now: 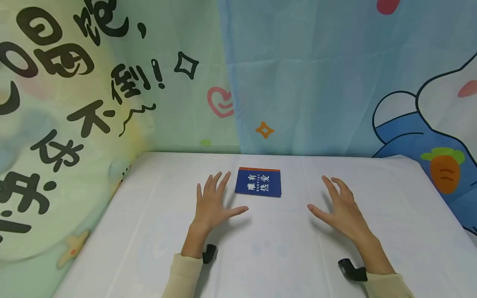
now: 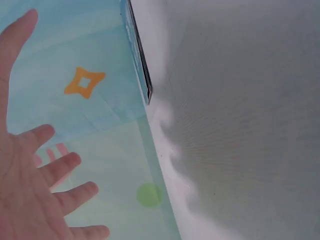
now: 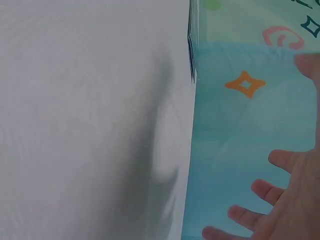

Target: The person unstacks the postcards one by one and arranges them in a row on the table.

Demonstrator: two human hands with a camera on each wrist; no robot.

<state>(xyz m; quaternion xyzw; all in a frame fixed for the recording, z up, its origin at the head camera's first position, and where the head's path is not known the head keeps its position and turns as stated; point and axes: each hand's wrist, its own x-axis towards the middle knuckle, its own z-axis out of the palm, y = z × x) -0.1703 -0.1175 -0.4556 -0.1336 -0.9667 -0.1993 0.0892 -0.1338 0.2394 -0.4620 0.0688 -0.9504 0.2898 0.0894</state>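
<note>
Seemingly pre-contact: left hand (image 1: pixel 213 209) and right hand (image 1: pixel 342 213), apart and empty, flank the blue booklet (image 1: pixel 258 183) at eight and four o'clock; gripping would call for closing inward.

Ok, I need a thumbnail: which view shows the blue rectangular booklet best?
Head view: the blue, white-lettered rectangular booklet appears whole, seen from above. Both wrist views show only a thin sliver, cropped at top.

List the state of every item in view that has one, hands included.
Blue booklet: closed, lying flat, lettering up
Left hand: fingers spread, holding nothing
Right hand: fingers spread, holding nothing
White tablecloth: spread out, faintly creased
Printed backdrop: hanging, lightly creased
</note>
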